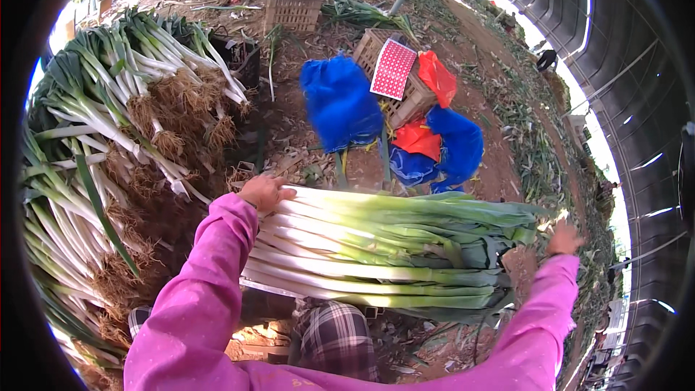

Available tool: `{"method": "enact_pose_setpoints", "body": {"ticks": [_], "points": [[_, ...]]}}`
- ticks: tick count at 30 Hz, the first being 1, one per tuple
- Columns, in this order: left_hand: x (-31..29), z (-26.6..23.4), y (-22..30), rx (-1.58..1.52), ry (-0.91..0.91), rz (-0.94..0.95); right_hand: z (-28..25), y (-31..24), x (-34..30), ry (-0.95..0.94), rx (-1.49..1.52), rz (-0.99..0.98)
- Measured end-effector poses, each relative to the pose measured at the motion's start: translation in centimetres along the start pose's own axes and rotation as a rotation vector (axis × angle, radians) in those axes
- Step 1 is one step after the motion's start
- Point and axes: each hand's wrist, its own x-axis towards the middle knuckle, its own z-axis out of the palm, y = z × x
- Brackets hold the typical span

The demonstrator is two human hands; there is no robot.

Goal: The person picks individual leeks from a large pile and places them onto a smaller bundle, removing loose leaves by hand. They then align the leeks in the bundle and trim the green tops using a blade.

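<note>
A wide row of leeks [376,239] lies side by side in front of me, trimmed white ends to the left and green leaves to the right. Against the far corner of the white ends rests my left hand [265,192], fingers stretched out over the stalks, not wrapped around them. Beyond the leaf tips, at the right, is my right hand [565,239]; motion smears its fingers, and I cannot make out anything in it. The support under the leeks is mostly hidden; a pale edge shows below their white ends.
Untrimmed leeks with brown roots [170,105] are heaped at the left. Ahead stand a plastic crate [409,105] with a sheet of red round stickers [393,67], blue mesh bags [340,101] and red bags [437,78]. Another crate [293,3] stands farther back. Leaf scraps litter the ground.
</note>
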Motion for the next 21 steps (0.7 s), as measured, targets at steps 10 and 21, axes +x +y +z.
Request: {"method": "enact_pose_setpoints", "body": {"ticks": [10,21], "points": [[-6.2,3.0,-4.1,0.436,0.486,-0.191,-15.5,-9.1,-13.2,0.172,0.852,-0.312],[-37.7,-18.1,-17.1,0.085,1.350,-1.004,-19.7,-23.6,-31.4,0.114,0.787,-1.028]]}}
